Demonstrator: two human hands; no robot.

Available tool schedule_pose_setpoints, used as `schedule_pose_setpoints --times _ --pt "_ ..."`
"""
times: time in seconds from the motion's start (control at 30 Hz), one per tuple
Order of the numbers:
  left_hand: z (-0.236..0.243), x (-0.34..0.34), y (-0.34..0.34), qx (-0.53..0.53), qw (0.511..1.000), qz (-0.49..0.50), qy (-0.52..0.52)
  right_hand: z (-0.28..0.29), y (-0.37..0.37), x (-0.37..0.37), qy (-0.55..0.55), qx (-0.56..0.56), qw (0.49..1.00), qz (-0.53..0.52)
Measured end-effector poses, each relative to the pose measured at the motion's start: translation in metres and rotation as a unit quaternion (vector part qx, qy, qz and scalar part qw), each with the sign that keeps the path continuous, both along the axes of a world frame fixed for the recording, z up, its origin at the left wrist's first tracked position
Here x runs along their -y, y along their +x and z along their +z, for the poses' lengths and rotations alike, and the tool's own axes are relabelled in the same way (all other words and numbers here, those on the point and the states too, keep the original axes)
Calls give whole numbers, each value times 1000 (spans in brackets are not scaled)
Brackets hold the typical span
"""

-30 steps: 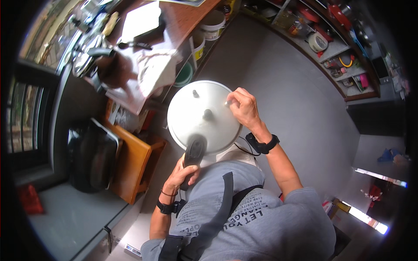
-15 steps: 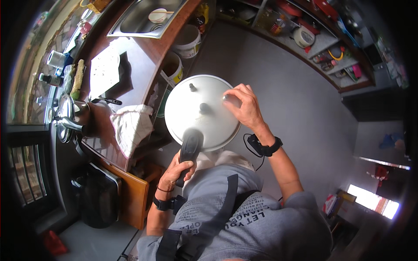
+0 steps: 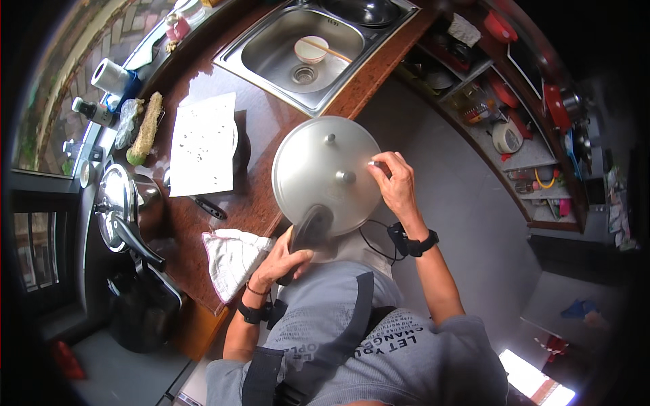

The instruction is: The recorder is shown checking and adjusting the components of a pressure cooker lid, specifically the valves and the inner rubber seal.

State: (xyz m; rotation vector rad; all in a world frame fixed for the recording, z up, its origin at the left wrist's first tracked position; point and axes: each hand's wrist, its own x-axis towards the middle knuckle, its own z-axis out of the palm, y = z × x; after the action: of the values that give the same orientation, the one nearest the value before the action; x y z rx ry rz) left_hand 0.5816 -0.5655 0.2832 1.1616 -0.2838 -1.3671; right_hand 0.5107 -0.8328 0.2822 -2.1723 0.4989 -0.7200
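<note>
L hand: closed round handle, thumb on top, fingers curled mostly under it.
R hand: nearly closed, thumb & index tips pinching a small bit at lid's R rim; other fingers loosely bent.
lid: round, dull silver-gray, top face up; long black handle w/ broad end on near rim, pointing back twd person; 2 dark knobs, 1 abt mid, 1 nr far rim.
lid spot: in front of person's torso, btwn both hands, overlapping tabletop edge in view.
tabletop: paper, cloth nr L hand, shiny pot w/ its own black handle at far L; sink w/ bowl beyond lid.
hidden: lid's underside & whatever's below; can't tell if it sits on a pot. Small bit mostly behind fingertips, kind unclear.
cut off: black pan at top edge; shelf items dim, warped by lens.
</note>
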Motion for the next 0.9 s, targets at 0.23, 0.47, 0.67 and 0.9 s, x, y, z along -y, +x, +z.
schedule_pose_setpoints --times 0.23,0.47,0.67,0.9 --pt "-8 29 40 15 997 68 29 -10 77 41 46 -44 994 92" --pt "8 79 56 120 973 163 110 -43 133 89 385 -26 907 169" --pt "19 138 62 425 855 228 191 -1 164 158 661 -106 697 257" --pt "17 181 69 576 754 222 222 37 186 199 695 -86 674 233"
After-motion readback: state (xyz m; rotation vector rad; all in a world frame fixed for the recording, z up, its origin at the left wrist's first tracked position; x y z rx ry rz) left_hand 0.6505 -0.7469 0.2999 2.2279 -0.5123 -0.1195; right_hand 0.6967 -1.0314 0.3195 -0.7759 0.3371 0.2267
